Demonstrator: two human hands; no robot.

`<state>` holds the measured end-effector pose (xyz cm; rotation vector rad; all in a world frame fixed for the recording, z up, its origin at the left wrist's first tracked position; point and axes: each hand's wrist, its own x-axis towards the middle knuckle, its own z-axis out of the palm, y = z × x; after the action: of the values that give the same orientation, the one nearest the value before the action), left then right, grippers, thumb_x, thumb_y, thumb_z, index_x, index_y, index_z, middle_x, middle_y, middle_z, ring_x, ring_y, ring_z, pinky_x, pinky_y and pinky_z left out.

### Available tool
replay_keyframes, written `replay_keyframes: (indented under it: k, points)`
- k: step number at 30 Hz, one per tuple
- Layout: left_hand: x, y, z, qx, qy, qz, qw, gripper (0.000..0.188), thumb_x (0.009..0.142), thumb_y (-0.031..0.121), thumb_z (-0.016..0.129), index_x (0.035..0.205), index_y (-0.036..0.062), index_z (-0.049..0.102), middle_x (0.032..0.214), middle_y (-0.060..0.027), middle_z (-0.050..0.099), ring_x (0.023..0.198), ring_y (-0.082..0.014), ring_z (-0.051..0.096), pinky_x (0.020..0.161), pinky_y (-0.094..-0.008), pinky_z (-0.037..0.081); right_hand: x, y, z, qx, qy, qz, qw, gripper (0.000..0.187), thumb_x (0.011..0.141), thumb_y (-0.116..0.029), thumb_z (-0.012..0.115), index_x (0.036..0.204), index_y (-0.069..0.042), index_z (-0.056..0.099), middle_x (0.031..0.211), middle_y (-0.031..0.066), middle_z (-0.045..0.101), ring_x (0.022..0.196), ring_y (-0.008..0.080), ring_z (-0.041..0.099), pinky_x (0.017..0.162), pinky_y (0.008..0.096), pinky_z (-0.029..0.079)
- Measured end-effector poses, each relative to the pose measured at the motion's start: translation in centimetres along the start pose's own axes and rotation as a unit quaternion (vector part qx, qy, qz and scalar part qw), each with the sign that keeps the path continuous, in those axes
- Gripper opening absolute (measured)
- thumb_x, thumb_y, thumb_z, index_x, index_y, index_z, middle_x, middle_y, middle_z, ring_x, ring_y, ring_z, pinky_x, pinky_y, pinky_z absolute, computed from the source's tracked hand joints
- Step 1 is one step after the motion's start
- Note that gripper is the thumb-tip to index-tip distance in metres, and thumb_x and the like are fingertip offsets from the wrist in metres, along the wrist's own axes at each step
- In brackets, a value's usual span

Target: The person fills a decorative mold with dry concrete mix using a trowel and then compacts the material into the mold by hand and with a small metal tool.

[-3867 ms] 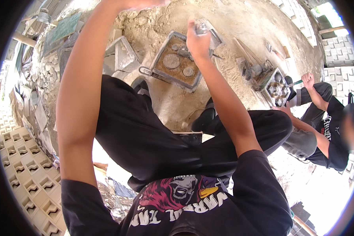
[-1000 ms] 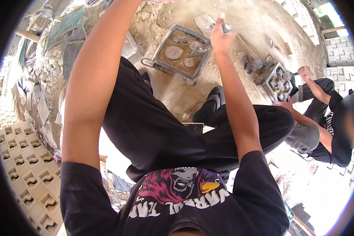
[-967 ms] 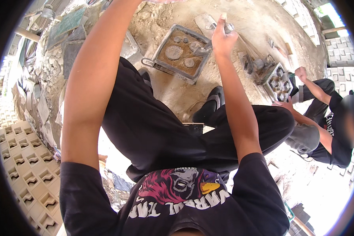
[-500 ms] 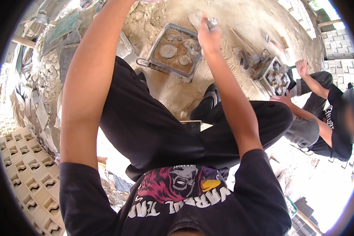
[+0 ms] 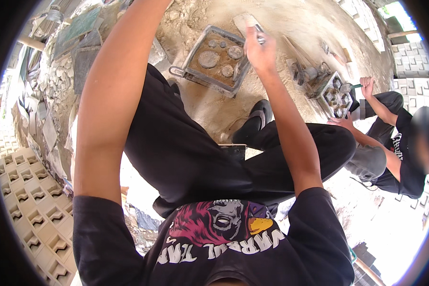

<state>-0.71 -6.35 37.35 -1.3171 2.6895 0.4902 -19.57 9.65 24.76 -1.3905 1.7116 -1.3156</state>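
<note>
My right hand (image 5: 261,51) is closed around a small grey, metallic-looking tool (image 5: 259,31); motion blur hides its kind. That hand is above the right edge of a square metal mould frame (image 5: 202,78) on the ground. Packed brown sand (image 5: 205,46) fills the frame, with round sandy discs (image 5: 208,59) of different sizes set in it. A looped handle (image 5: 176,71) sticks out at the frame's near left corner. Beyond the upper edge of the view, my left hand is out of sight; only its arm (image 5: 112,90) shows.
A pale flat board (image 5: 244,20) lies beyond my right hand. At the right, a co-worker (image 5: 386,138) holds a green-handled tool (image 5: 350,87) over a mould with star-like openings (image 5: 336,97). Rubble (image 5: 57,95) and slabs (image 5: 83,71) lie left. Patterned blocks (image 5: 38,217) stand lower left.
My right hand has shifted slightly right and down, turning the tool. My left hand has slipped out of view at the top. The co-worker's raised hand now shows its green-handled tool.
</note>
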Motion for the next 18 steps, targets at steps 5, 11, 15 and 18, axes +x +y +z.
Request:
replay_keyframes:
  k: [5, 11, 15, 18]
  points:
    - [0.8, -2.8, 1.4, -0.002, 0.042, 0.008, 0.999, 0.074, 0.083, 0.064, 0.058, 0.125, 0.0035, 0.063, 0.128, -0.0239, 0.061, 0.117, -0.0366, 0.060, 0.101, -0.0431, 0.045, -0.6, 1.0, 2.3, 0.044, 0.139, -0.040, 0.988, 0.052, 0.100, -0.041, 0.056, 0.064, -0.004, 0.054, 0.057, -0.0016, 0.050, 0.053, 0.0073, 0.044, 0.050, 0.0283, 0.035]
    - [-0.7, -1.2, 0.8, -0.006, 0.018, -0.005, 1.000, 0.077, 0.081, 0.065, 0.059, 0.128, 0.0027, 0.061, 0.128, -0.0247, 0.060, 0.120, -0.0372, 0.058, 0.102, -0.0427, 0.044, -2.7, -0.2, 3.6, 0.044, 0.126, 0.018, 0.991, 0.053, 0.100, -0.042, 0.055, 0.067, 0.000, 0.051, 0.056, 0.0039, 0.050, 0.055, 0.0129, 0.045, 0.055, 0.0335, 0.039]
    - [-0.2, -1.4, 0.5, -0.014, 0.003, 0.016, 1.000, 0.081, 0.080, 0.065, 0.060, 0.128, -0.0010, 0.060, 0.129, -0.0247, 0.060, 0.120, -0.0365, 0.059, 0.102, -0.0420, 0.045, -2.2, -0.7, 4.2, 0.083, 0.141, -0.037, 0.986, 0.052, 0.099, -0.040, 0.057, 0.065, -0.001, 0.052, 0.055, 0.0020, 0.048, 0.054, 0.0116, 0.042, 0.052, 0.0329, 0.037]
    - [0.5, -2.2, 1.1, 0.027, 0.053, -0.024, 0.998, 0.078, 0.080, 0.064, 0.061, 0.125, 0.0008, 0.062, 0.127, -0.0243, 0.061, 0.116, -0.0358, 0.061, 0.100, -0.0419, 0.046, -2.9, 1.2, 4.3, 0.064, 0.069, -0.040, 0.995, 0.055, 0.099, -0.040, 0.059, 0.061, -0.001, 0.051, 0.053, 0.0005, 0.046, 0.052, 0.0109, 0.041, 0.049, 0.0333, 0.036]
